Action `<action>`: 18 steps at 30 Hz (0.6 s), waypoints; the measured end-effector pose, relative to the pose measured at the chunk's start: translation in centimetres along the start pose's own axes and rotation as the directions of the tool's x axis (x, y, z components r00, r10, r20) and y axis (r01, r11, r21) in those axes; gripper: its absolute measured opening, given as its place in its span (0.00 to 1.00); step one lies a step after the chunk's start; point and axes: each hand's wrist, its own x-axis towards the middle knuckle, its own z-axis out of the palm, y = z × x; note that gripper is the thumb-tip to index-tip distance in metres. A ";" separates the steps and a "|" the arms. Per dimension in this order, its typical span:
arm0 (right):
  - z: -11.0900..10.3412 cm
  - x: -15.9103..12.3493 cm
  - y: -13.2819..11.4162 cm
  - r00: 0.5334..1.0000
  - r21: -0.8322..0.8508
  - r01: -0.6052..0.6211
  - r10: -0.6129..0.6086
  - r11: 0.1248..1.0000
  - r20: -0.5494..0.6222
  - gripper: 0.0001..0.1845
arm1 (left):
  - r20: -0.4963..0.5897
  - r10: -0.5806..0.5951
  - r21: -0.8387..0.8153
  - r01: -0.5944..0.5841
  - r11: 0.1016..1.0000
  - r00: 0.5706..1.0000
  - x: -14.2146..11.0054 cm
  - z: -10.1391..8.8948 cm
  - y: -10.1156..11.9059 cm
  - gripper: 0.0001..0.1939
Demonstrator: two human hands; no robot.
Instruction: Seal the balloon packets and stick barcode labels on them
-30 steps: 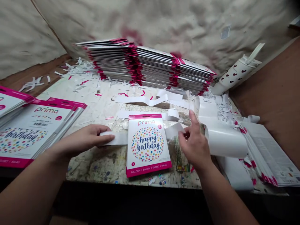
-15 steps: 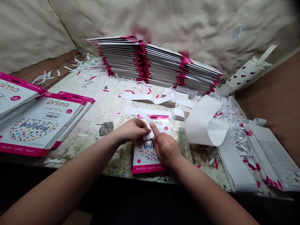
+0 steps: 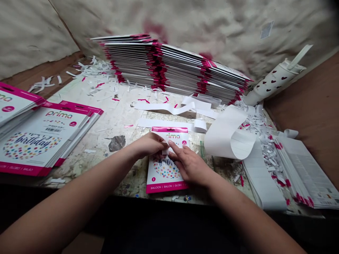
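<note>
A flat balloon packet (image 3: 166, 173), white with pink bands and a dotted "birthday" print, lies face up at the table's front edge. Over its upper left part, my left hand (image 3: 152, 145) is closed in a pinch on a small white paper piece (image 3: 165, 151), which looks like a label. My right hand (image 3: 189, 164) rests on the packet's right side, fingers stretched out, the index fingertip beside the white piece. Part of the print is hidden under my hands.
Similar packets (image 3: 57, 123) lie piled at the left, and tall stacks (image 3: 180, 67) stand at the back. A curled label strip (image 3: 225, 132), paper shreds (image 3: 270, 158) and more packets (image 3: 307, 169) are at the right. A heart-patterned tumbler (image 3: 275, 83) leans in the back corner.
The curled white strip by my fingers is no longer visible. My right index finger has come down closer to the packet, and the whole view has shifted slightly.
</note>
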 end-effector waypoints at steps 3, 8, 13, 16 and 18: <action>0.2 0.1 0.1 1.000 -0.036 -0.016 0.017 0.999 0.022 0.40 | 0.002 -0.033 0.076 0.033 0.997 0.999 0.4 0.7 0.0 0.05; 0.8 -0.2 0.1 1.000 -0.075 0.001 0.000 0.997 0.013 0.37 | 0.036 -0.031 0.080 0.028 0.996 0.999 0.7 0.8 0.4 0.04; 1.9 -1.0 -0.2 0.972 -0.061 -0.016 0.001 0.998 -0.236 0.39 | 0.031 -0.043 0.111 0.039 0.993 0.999 0.5 0.5 0.5 0.07; 1.8 -0.9 -0.4 0.973 -0.093 -0.056 0.033 0.994 -0.227 0.40 | 0.017 -0.025 0.109 0.023 0.994 1.000 0.3 0.6 0.5 0.08; 1.5 -0.8 -0.3 0.983 -0.075 -0.046 0.032 0.996 -0.182 0.41 | 0.023 -0.025 0.124 0.022 0.992 0.999 0.4 0.7 0.5 0.09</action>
